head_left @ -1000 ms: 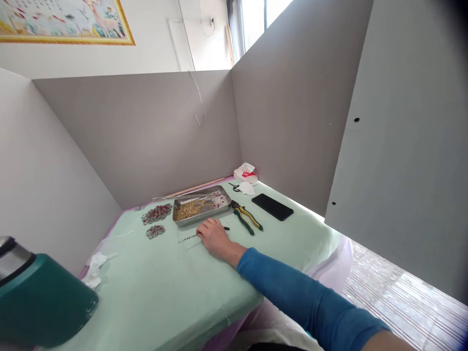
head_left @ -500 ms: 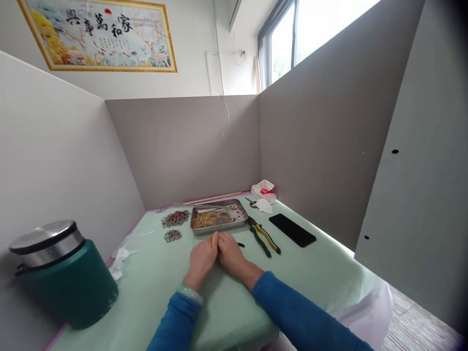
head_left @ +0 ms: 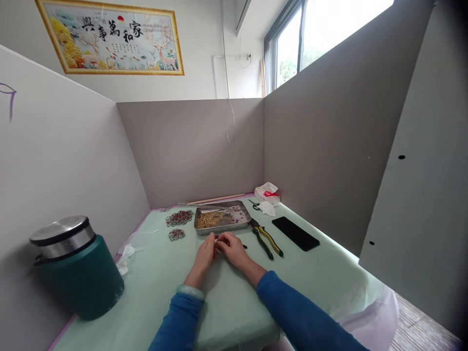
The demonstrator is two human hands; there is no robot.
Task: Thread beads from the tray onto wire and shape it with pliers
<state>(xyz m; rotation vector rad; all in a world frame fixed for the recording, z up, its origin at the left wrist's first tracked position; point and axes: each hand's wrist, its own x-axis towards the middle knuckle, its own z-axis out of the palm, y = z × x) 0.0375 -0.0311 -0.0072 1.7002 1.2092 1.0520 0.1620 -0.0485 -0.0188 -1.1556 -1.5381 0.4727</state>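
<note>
My left hand and my right hand meet fingertip to fingertip just in front of a metal tray. Fingers of both are bent and pinched together; whatever lies between them is too small to make out. Gold-coloured small pieces fill the tray's left side, and clear and red beads lie on its right. Left of the tray are a larger pile of red-and-silver beaded pieces and a smaller pile. By my right hand, a small dark object is partly hidden.
Pliers with green-and-yellow handles and a black phone lie right of the tray. Small scissors, a white tissue and a tissue pack are behind. A green flask stands left. Grey partitions enclose the table.
My fingers have shifted slightly, with the right hand's knuckles raised and a little more gap between the hands. The camera view has turned slightly left.
</note>
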